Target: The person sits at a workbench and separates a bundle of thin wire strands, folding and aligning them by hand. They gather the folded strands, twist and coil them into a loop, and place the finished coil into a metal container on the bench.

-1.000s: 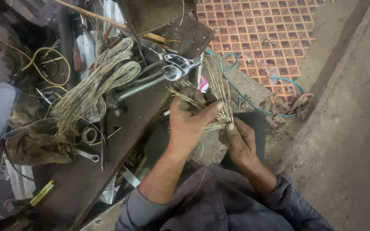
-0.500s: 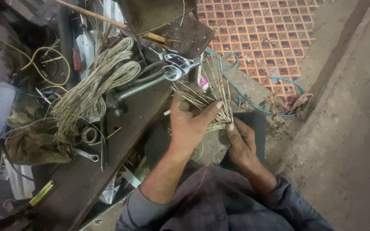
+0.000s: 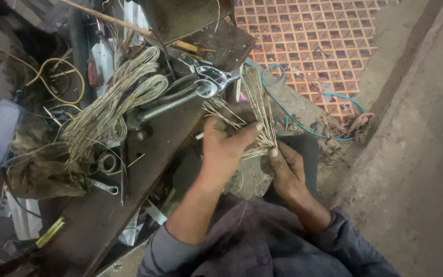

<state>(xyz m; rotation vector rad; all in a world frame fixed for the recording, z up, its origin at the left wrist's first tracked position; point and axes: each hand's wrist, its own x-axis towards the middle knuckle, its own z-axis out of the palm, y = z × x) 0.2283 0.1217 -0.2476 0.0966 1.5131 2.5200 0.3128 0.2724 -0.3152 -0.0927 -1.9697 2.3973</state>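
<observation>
A short bundle of pale, stiff wire strands [image 3: 259, 115] is held between both hands, above the near edge of the dark, cluttered metal counter [image 3: 103, 225]. The bundle is pinched low down, where the strands are gathered; from there they fan upward and away from the person, so the long axis runs roughly away from the body, tilted slightly left at the top. The left hand [image 3: 226, 146] is closed around the bundle's left side, thumb laid across the strands, with a few loose ends sticking out past the knuckles. The right hand [image 3: 283, 166] is closed on the gathered base from the right, thumb tip pressed against the strands. The two hands are touching or nearly touching at the pinch point; the left hand is set higher along the strands, the right hand lower at the base.

Just beyond the bundle's tips, a pair of shiny metal pliers with long handles [image 3: 201, 87] is lying on the counter. Further left, a large loose coil of the same pale wire [image 3: 114, 102] is draped over the counter clutter. A yellow cable loop [image 3: 60, 77] is seen at far left, a yellow-handled screwdriver [image 3: 49, 233] near the bottom left edge. A blue hose [image 3: 303, 123] is lying on the ground to the right, beside an orange lattice-patterned floor [image 3: 308, 41].
</observation>
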